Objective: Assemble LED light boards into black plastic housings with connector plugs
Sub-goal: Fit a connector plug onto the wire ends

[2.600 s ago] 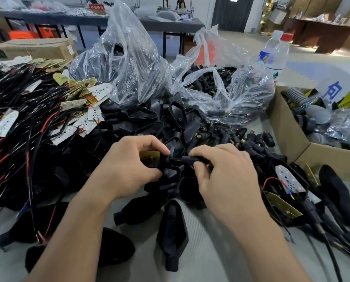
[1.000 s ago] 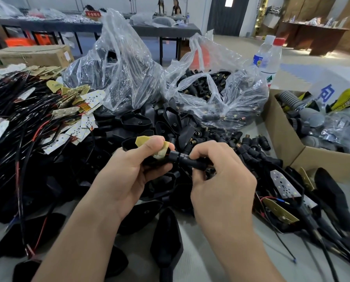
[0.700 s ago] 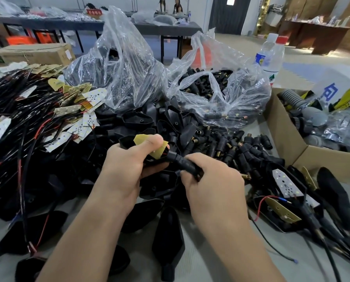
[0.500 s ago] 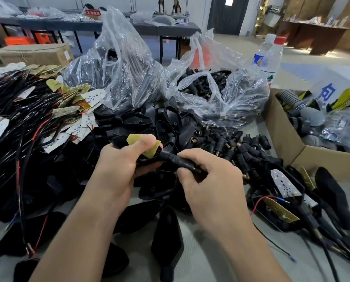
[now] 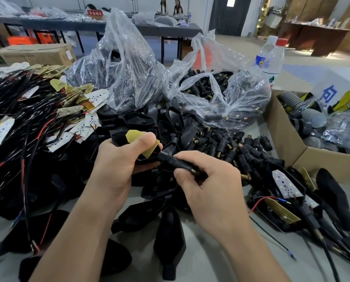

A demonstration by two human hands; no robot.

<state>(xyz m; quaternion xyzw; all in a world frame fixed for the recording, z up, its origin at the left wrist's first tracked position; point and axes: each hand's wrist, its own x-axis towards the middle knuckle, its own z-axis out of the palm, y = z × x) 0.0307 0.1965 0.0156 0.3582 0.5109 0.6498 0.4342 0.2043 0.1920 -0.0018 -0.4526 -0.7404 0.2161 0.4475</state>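
My left hand [image 5: 119, 161] grips a black plastic housing [image 5: 147, 159] and its thumb presses a yellow-backed LED board [image 5: 133, 136] down into it. My right hand [image 5: 208, 184] pinches a black ribbed connector plug [image 5: 176, 162] with a brass tip, which meets the housing's narrow end. Loose black housings [image 5: 170, 123] are piled just beyond my hands. Loose connector plugs [image 5: 241, 149] lie to the right of them. Wired LED boards [image 5: 74, 110] are heaped at the left.
Two clear plastic bags [image 5: 127, 74] stand behind the piles, one holding plugs [image 5: 210, 84]. A cardboard box [image 5: 288, 143] of parts sits at the right, water bottles [image 5: 271, 58] behind it. Assembled housings with boards [image 5: 285, 186] lie at the right. More black housings [image 5: 170, 241] lie near me.
Both hands shifted slightly, holding the same parts. The plug has tilted so its brass end points down right, and my right fingers have slid along it.
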